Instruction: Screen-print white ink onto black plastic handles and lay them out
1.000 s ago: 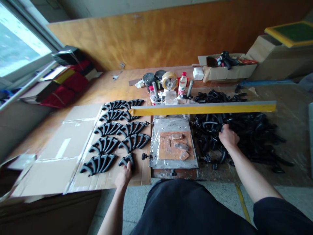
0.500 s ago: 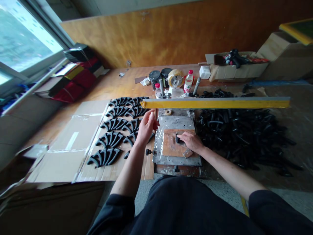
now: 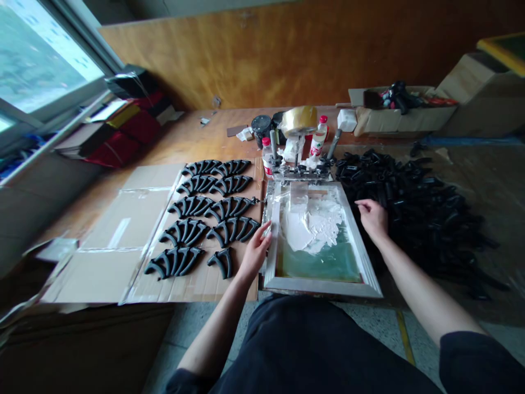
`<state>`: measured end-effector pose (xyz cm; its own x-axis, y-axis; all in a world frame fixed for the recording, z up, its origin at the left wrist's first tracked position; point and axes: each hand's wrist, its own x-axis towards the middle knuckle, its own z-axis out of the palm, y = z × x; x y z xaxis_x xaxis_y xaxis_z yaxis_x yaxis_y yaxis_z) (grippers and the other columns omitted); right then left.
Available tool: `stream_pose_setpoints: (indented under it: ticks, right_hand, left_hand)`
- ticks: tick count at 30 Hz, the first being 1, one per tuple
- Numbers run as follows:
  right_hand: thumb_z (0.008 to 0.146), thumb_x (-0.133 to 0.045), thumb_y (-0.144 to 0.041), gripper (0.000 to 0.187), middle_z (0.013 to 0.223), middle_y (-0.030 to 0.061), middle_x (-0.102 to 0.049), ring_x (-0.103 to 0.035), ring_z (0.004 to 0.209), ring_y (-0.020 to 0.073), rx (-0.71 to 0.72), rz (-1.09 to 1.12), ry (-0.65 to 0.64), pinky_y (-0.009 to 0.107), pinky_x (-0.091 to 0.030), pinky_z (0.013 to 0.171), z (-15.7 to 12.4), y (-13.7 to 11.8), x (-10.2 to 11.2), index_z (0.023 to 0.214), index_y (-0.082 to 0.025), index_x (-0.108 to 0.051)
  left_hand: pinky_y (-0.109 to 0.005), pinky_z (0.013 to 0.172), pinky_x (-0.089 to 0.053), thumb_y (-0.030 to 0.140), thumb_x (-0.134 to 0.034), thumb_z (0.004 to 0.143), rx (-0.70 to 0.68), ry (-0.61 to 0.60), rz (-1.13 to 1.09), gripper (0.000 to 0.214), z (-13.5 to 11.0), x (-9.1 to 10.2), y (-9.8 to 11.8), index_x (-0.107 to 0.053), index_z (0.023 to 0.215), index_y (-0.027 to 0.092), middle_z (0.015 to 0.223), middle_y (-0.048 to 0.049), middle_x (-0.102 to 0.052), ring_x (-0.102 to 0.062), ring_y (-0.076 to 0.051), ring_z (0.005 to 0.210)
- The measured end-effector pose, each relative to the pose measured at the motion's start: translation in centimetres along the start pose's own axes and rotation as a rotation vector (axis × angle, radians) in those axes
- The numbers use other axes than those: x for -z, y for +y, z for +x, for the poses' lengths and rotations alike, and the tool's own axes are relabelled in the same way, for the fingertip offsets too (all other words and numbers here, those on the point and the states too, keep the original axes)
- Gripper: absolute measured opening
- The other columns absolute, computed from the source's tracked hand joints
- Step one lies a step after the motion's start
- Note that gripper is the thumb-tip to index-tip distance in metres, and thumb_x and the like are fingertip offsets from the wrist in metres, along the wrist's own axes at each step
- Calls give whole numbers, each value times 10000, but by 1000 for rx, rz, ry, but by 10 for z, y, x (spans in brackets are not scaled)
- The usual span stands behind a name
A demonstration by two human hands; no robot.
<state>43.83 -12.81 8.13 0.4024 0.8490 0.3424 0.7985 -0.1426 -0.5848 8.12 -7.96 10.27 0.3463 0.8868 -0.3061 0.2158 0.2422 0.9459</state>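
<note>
A screen-printing frame (image 3: 320, 286) lies flat on the bench before me, its green mesh smeared with white ink (image 3: 311, 225). My left hand (image 3: 256, 250) grips the frame's left rail, fingers curled round it. My right hand (image 3: 372, 218) rests at the frame's right rail, fingers loosely bent, beside a big heap of black plastic parts (image 3: 422, 202). Left of the frame, rows of curved black parts (image 3: 205, 219) lie on flattened cardboard (image 3: 106, 257); a single one (image 3: 222, 261) sits nearest my left hand.
Behind the frame stand ink tins (image 3: 261, 127), a tape roll (image 3: 302, 117), small bottles (image 3: 318, 141) and the hinge clamp (image 3: 301, 171). Cardboard boxes (image 3: 404, 117) sit at the back right, red and black folders (image 3: 123, 131) by the window at left.
The frame has swung down flat over the metal base plate, hiding it. My right hand left the jig for the frame's right rail; my left hand dropped to the left rail.
</note>
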Motion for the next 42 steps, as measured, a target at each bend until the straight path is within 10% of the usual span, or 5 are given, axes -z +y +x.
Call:
stream_pose_setpoints:
  ticks: [9,20,30,37,42]
  right_hand:
    - [783,-691,-248,233,1013,95,-631,-568,996,268,388,-181,-398,389,-460,846,33,-122,-61,999,-190,-624]
    - [737,-528,-43,270,810,1,-668,-585,806,170,748,-39,-748,261,-412,706,-23,-98,-18,845,-243,-673]
    - [831,-559,-133,263,960,25,-703,-635,869,186,636,-3,-559,287,-470,747,-52,-98,-28,1025,-250,-693]
    - [809,-691,-366,563,1042,24,-669,-626,864,202,325,-112,-327,309,-475,755,48,-118,-24,1343,-318,-521]
    - [922,-486,-418,368,857,59,-670,-568,648,139,4,37,-37,308,-449,662,89,-48,20,1149,-166,-627]
  left_hand:
    - [-209,565,-383,452,-541,842,78,59,243,624,16,-11,-46,-437,1416,230,700,30,-555,-450,-92,550]
    - [-233,619,-416,449,-541,841,82,65,301,576,18,-8,-49,-483,1376,242,745,14,-594,-522,-121,611]
    - [-205,518,-353,453,-558,826,81,66,207,588,10,-10,-35,-497,1356,207,670,34,-542,-457,-96,546]
    - [-186,480,-319,522,-582,820,50,-9,29,654,-1,-1,1,-458,1387,220,663,34,-547,-427,-83,513]
    - [-215,496,-401,644,-390,878,-59,0,-177,561,-6,0,61,-648,1109,202,738,-16,-608,-519,-111,560]
